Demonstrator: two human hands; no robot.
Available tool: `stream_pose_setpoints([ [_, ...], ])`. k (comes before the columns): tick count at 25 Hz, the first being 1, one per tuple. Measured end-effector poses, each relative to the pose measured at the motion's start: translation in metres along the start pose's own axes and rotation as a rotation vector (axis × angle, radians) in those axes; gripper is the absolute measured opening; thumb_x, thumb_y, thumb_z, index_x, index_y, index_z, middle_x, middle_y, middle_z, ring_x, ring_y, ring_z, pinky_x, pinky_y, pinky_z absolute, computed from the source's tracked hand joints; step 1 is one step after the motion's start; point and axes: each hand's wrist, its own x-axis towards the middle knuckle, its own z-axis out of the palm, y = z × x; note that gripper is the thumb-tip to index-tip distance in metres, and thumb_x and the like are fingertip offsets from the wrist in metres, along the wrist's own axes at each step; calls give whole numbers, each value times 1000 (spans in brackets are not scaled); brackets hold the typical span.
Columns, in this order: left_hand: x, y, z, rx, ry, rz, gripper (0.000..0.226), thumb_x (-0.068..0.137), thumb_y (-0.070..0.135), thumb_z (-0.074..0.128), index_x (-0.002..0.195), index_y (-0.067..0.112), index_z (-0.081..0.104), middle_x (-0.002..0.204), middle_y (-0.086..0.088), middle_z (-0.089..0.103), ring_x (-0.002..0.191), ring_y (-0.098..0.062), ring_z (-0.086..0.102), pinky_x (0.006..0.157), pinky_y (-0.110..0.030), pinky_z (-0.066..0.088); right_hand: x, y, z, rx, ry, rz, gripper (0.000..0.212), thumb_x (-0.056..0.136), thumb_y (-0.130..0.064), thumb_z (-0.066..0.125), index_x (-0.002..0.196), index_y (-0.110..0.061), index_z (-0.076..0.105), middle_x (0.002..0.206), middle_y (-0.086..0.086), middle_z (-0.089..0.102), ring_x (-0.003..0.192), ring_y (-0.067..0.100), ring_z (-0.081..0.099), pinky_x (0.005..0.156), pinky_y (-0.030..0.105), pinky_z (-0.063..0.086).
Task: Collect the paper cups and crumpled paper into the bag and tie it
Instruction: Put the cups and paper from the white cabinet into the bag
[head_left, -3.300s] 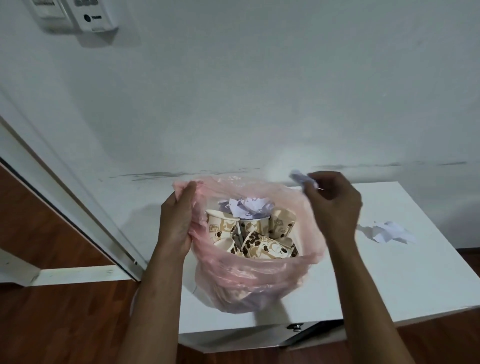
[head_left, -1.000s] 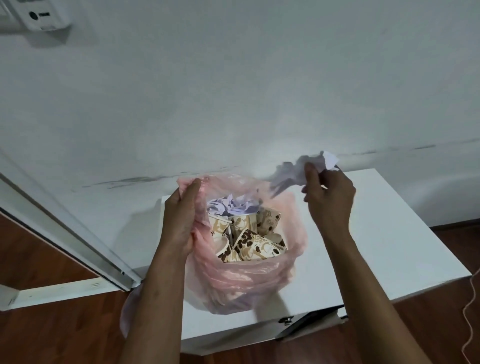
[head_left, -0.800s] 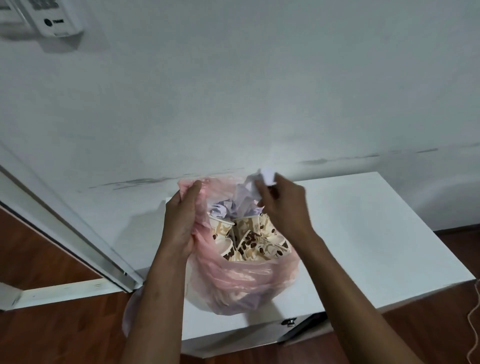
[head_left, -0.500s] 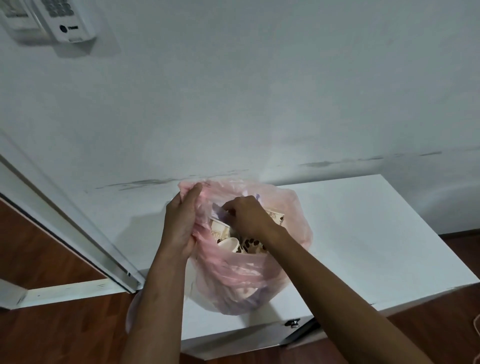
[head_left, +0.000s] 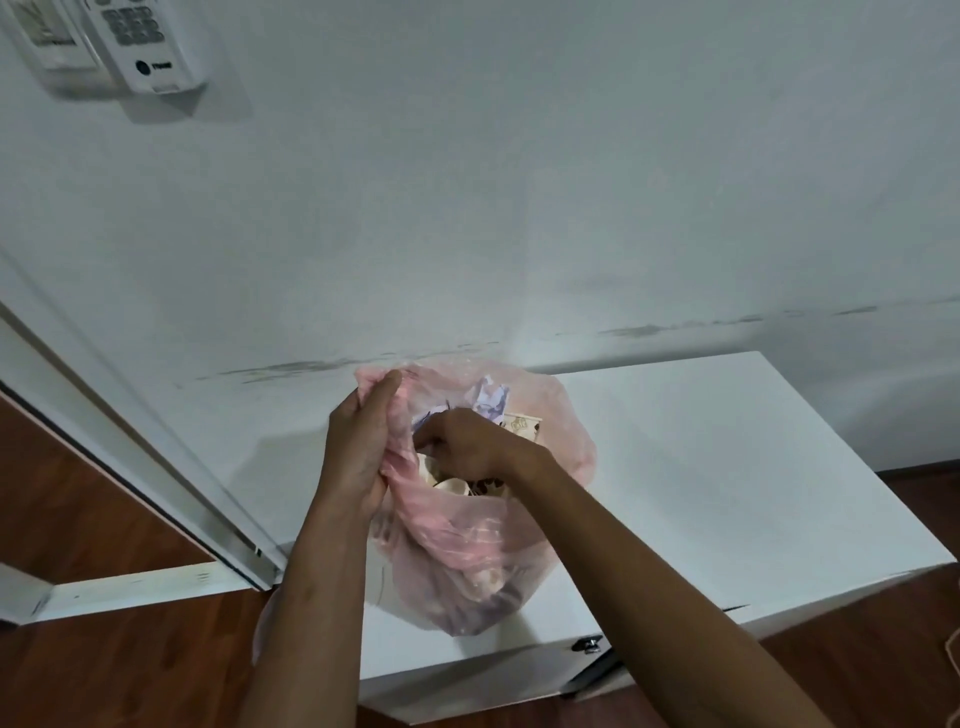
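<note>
A thin pink plastic bag (head_left: 467, 561) stands on the white cabinet top (head_left: 727, 467). Inside it lie several patterned paper cups (head_left: 522, 423) and white crumpled paper (head_left: 491, 397). My left hand (head_left: 358, 447) pinches the bag's left rim, bunching the plastic. My right hand (head_left: 467, 447) reaches into the bag's mouth, fingers curled down over the cups and paper near the left rim; what the fingers hold is hidden. The rest of the cabinet top shows no cups or paper.
The cabinet stands against a scuffed white wall (head_left: 519, 208). A white wall-mounted keypad device (head_left: 145, 47) hangs at the upper left. A white door frame (head_left: 130, 467) runs diagonally at the left over brown wood floor (head_left: 78, 493). A cabinet latch (head_left: 587, 644) sits at the front edge.
My right hand carried a crumpled paper from the right over the bag, then went down into the bag's mouth. My left hand stayed on the left rim throughout.
</note>
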Motion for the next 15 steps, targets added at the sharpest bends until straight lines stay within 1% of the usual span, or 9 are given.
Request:
stream_pose_setpoints([
  [2, 1, 2, -7, -1, 2, 9, 15, 91, 30, 65, 86, 17, 68, 81, -6, 62, 64, -14, 58, 55, -23, 42, -10, 5, -8, 55, 99, 50, 32, 89, -9, 53, 112, -14, 74, 110, 5, 74, 98, 17, 66, 89, 29, 50],
  [3, 2, 3, -11, 3, 7, 9, 15, 91, 31, 66, 85, 17, 68, 78, -6, 61, 58, -13, 57, 52, -23, 40, -19, 7, -16, 149, 201, 86, 35, 87, -3, 51, 112, -15, 74, 111, 4, 74, 96, 14, 68, 88, 27, 52],
  [5, 3, 3, -18, 4, 20, 3, 16, 91, 32, 66, 84, 17, 67, 71, -5, 58, 49, -11, 55, 49, -22, 37, -35, 18, -29, 237, 587, 221, 33, 83, -4, 52, 103, -17, 76, 99, 2, 76, 81, 11, 67, 75, 26, 52],
  [6, 3, 3, -20, 0, 21, 0, 17, 90, 32, 67, 84, 17, 67, 71, -5, 57, 46, -10, 53, 47, -21, 35, -39, 30, -34, 177, 776, 342, 30, 82, -10, 56, 105, -18, 72, 100, 2, 74, 85, 16, 66, 75, 29, 51],
  [7, 3, 2, -22, -3, 21, -3, 16, 90, 32, 67, 85, 17, 67, 71, -5, 56, 45, -10, 52, 45, -20, 35, -44, 44, -37, 92, 868, 492, 33, 81, -18, 59, 114, -18, 65, 108, 4, 70, 97, 23, 63, 81, 33, 51],
  [9, 2, 2, -26, -5, 26, -5, 16, 90, 33, 67, 87, 17, 68, 74, -6, 57, 46, -11, 52, 44, -19, 35, -49, 70, -34, 28, 627, 832, 50, 81, -31, 64, 125, -11, 51, 122, 11, 60, 116, 35, 54, 89, 38, 46],
  [11, 2, 3, -30, -10, 31, -6, 15, 90, 33, 66, 88, 18, 68, 72, -4, 59, 46, -11, 53, 46, -20, 36, -52, 85, -28, 80, 405, 915, 31, 84, -26, 61, 106, -4, 57, 111, 14, 64, 109, 36, 60, 77, 31, 44],
  [13, 2, 6, -38, -43, 52, -13, 14, 91, 31, 66, 90, 17, 69, 73, -2, 63, 55, -12, 59, 52, -23, 43, -54, 85, -31, 172, 468, 817, 18, 87, -17, 53, 86, 0, 60, 87, 12, 64, 95, 34, 63, 70, 28, 39],
  [15, 1, 10, -51, -89, 80, -13, 18, 90, 33, 67, 96, 16, 70, 79, -1, 68, 69, -16, 63, 64, -26, 47, -52, 77, -39, 482, 638, 718, 21, 85, -14, 52, 79, -1, 66, 82, 12, 68, 85, 32, 66, 68, 31, 47],
])
